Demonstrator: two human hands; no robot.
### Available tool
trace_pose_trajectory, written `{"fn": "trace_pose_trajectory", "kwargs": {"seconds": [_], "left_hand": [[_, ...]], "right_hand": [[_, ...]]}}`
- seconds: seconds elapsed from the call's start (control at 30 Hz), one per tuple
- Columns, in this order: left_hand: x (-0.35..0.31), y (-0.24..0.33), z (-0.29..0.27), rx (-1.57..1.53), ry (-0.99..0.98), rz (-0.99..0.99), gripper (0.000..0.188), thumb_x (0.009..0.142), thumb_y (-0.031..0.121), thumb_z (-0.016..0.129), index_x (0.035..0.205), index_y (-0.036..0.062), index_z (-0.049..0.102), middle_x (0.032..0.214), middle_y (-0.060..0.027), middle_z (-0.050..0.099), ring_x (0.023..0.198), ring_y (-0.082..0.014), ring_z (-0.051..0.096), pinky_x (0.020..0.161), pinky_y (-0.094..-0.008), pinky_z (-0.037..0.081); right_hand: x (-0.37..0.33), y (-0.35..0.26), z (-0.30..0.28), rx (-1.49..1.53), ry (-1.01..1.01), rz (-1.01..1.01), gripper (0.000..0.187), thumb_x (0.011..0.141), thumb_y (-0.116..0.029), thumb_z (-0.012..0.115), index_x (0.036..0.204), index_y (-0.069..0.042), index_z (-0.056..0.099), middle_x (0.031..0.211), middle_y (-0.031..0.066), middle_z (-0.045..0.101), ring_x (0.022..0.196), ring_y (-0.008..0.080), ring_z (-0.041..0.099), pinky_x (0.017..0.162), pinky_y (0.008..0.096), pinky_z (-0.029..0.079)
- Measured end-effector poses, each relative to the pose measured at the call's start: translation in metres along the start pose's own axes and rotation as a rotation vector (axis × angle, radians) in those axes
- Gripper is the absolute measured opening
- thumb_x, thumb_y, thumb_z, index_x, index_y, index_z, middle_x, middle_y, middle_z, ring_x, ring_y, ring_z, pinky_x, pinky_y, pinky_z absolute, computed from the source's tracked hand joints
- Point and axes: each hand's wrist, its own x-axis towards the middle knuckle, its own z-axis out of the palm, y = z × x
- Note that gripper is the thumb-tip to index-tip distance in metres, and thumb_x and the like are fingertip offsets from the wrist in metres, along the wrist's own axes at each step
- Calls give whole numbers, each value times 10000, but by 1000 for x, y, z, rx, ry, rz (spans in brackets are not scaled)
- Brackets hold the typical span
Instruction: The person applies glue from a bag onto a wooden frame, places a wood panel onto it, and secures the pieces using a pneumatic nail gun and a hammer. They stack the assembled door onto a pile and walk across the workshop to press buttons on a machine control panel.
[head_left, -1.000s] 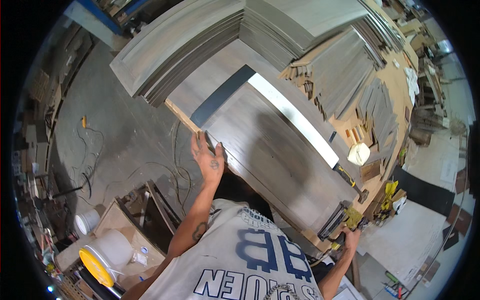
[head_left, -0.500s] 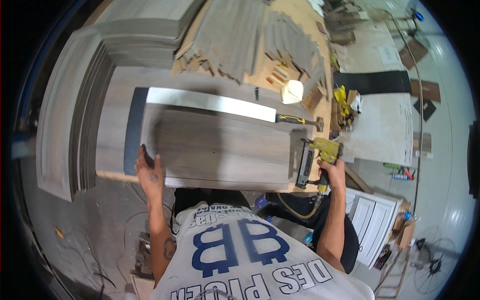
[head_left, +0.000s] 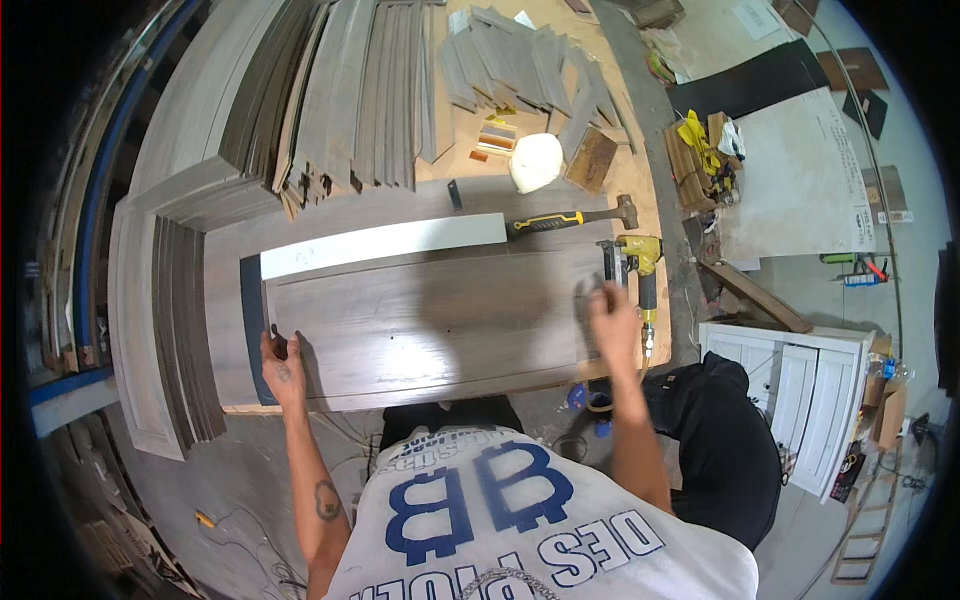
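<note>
A grey-brown wooden cabinet panel [head_left: 440, 335] lies flat on the bench before me. My left hand [head_left: 283, 372] rests at its left end, thumb and fingers apart, beside a dark strip [head_left: 254, 310]. Over the panel's right end is my right hand [head_left: 613, 325], smeared by motion, so its fingers cannot be read. Just beyond that hand, a yellow and black nail gun [head_left: 640, 255] rests on the bench. A white strip [head_left: 385, 246] runs along the panel's far edge. Touching its right end is a hammer [head_left: 550, 220] with a black and yellow handle.
Stacked grey panels [head_left: 165, 330] stand at the left. Long grey strips [head_left: 375, 110] and shorter loose pieces [head_left: 520, 65] cover the far bench, near a white rounded object [head_left: 537, 163]. At the right are a box of yellow material [head_left: 700, 150] and a white cabinet [head_left: 800, 390].
My right hand has let go of the nail gun, now resting on the bench, and moved left of it. My left hand stays at the panel's left end. The view has shifted.
</note>
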Motion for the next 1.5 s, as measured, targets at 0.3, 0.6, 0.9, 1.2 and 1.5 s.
{"fn": "trace_pose_trajectory", "kwargs": {"seconds": [0.3, 0.6, 0.9, 1.2, 1.5], "left_hand": [[13, 9, 8, 236, 45, -53, 616, 842, 288, 699, 1313, -60, 510, 1042, -243, 675, 963, -377, 657, 858, -421, 493], [59, 47, 31, 65, 8, 8, 586, 849, 241, 642, 1305, -98, 500, 1099, -268, 667, 1044, -391, 646, 921, -399, 485], [79, 46, 35, 75, -13, 37, 514, 851, 270, 647, 1189, -109, 573, 1053, -275, 666, 996, -412, 644, 891, -422, 486], [-36, 169, 135, -49, -537, 711, 404, 894, 190, 597, 1210, -61, 573, 1136, -303, 608, 1052, -443, 590, 945, -471, 454], [-92, 249, 265, 20, -868, 1119, 500, 846, 212, 683, 1283, 1, 561, 1093, -245, 648, 966, -393, 627, 860, -437, 484]], "right_hand": [[-25, -4, 61, 7, -12, 66, 581, 852, -276, 658, 1311, 40, 493, 1241, 282, 579, 1166, 429, 542, 1014, 462, 418], [47, 2, 82, -17, 64, -46, 565, 850, -295, 673, 1297, 14, 521, 1178, 276, 613, 1123, 408, 584, 970, 447, 451], [46, -20, 71, -103, -67, 112, 533, 848, -293, 641, 1285, -9, 528, 1211, 258, 610, 1142, 422, 568, 981, 466, 437], [-26, 4, 49, -28, 29, 220, 474, 863, -280, 636, 1235, 3, 555, 1185, 235, 622, 1123, 405, 575, 960, 458, 452], [-130, 24, 39, 147, 212, 294, 424, 867, -205, 637, 1222, 13, 556, 1214, 220, 600, 1146, 394, 550, 986, 448, 436]]}}
